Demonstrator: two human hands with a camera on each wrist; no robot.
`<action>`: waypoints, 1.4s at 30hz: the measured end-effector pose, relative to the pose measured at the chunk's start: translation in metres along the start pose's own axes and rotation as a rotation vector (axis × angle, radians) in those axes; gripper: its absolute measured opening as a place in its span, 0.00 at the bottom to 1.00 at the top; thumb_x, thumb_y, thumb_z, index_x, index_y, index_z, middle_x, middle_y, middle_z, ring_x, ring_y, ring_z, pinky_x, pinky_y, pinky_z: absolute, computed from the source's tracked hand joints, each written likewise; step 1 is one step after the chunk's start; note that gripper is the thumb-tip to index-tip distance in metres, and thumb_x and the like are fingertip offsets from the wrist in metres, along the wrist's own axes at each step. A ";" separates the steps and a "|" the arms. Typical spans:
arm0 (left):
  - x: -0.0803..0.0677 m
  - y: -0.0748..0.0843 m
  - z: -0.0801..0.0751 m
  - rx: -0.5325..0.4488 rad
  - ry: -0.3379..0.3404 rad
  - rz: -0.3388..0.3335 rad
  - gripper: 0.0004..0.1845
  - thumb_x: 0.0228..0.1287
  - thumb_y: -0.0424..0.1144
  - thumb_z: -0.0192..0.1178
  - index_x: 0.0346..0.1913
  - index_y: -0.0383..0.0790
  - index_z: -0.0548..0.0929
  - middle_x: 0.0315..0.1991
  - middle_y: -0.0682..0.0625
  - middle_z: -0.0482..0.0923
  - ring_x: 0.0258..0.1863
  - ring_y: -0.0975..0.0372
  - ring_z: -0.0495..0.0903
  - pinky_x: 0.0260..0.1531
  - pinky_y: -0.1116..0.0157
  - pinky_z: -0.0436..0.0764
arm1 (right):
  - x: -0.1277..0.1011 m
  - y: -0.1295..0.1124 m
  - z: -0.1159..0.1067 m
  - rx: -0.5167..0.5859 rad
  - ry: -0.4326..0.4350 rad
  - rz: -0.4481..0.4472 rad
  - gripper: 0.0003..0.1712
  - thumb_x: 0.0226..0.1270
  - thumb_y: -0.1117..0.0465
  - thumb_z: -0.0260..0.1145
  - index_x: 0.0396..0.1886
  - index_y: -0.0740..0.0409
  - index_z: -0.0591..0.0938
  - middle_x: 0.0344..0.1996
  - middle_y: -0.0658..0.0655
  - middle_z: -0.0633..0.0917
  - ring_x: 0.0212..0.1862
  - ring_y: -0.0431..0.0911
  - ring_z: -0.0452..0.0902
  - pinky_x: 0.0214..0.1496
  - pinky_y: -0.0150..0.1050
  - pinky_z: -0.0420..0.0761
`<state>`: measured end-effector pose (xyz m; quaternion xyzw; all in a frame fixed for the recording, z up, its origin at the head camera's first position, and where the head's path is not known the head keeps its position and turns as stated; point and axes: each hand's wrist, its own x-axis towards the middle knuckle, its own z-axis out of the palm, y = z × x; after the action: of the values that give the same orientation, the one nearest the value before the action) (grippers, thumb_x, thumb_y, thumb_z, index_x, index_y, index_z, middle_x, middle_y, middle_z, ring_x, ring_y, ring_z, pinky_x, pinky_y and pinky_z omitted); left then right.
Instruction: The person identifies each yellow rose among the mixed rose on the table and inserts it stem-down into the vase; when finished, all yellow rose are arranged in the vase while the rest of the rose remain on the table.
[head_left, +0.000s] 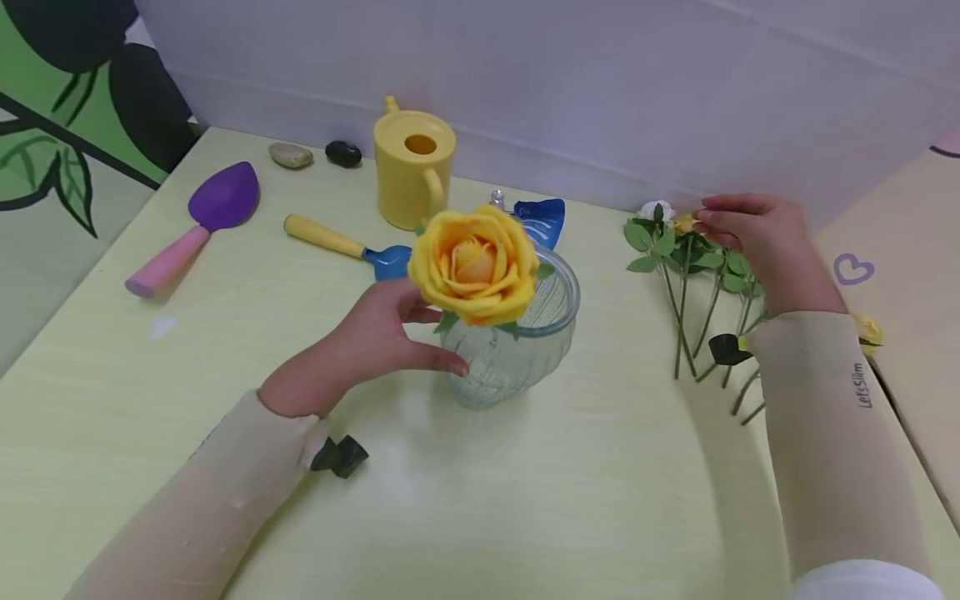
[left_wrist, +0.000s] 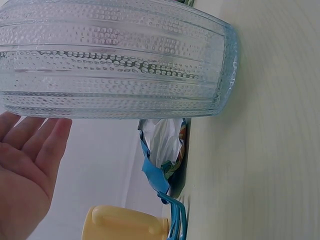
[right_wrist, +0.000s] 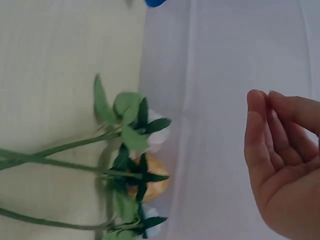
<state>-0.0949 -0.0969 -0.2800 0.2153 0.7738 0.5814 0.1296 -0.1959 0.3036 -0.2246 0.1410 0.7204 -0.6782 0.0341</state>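
A clear ribbed glass vase (head_left: 517,354) stands mid-table with one large yellow rose (head_left: 474,265) in it. My left hand (head_left: 431,340) is at the vase's left side, thumb against the glass and fingers straight; in the left wrist view the palm (left_wrist: 35,145) lies open just beside the vase (left_wrist: 115,60). At the right, several stemmed flowers (head_left: 690,258) with small white and yellow heads lie on the table. My right hand (head_left: 708,225) hovers over their heads and holds nothing. The right wrist view shows that hand (right_wrist: 270,130) with relaxed fingers, apart from the flowers (right_wrist: 135,160).
Behind the vase are a yellow watering can (head_left: 414,171), a blue packet (head_left: 542,218), a blue scoop with a yellow handle (head_left: 345,243), a purple scoop (head_left: 217,204) and two stones (head_left: 291,155). A black clip (head_left: 341,456) lies by my left sleeve. A second table (head_left: 915,250) adjoins at right.
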 end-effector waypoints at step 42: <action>0.000 0.000 0.000 -0.006 0.002 -0.010 0.37 0.43 0.33 0.73 0.61 0.44 0.71 0.58 0.54 0.71 0.57 0.60 0.68 0.54 0.53 0.73 | 0.037 0.079 -0.050 -0.328 -0.106 0.263 0.19 0.70 0.54 0.55 0.55 0.59 0.73 0.30 0.40 0.83 0.37 0.37 0.75 0.44 0.31 0.76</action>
<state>-0.0948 -0.0966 -0.2804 0.2103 0.7732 0.5835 0.1323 -0.2043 0.3613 -0.3055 0.1904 0.7939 -0.5479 0.1825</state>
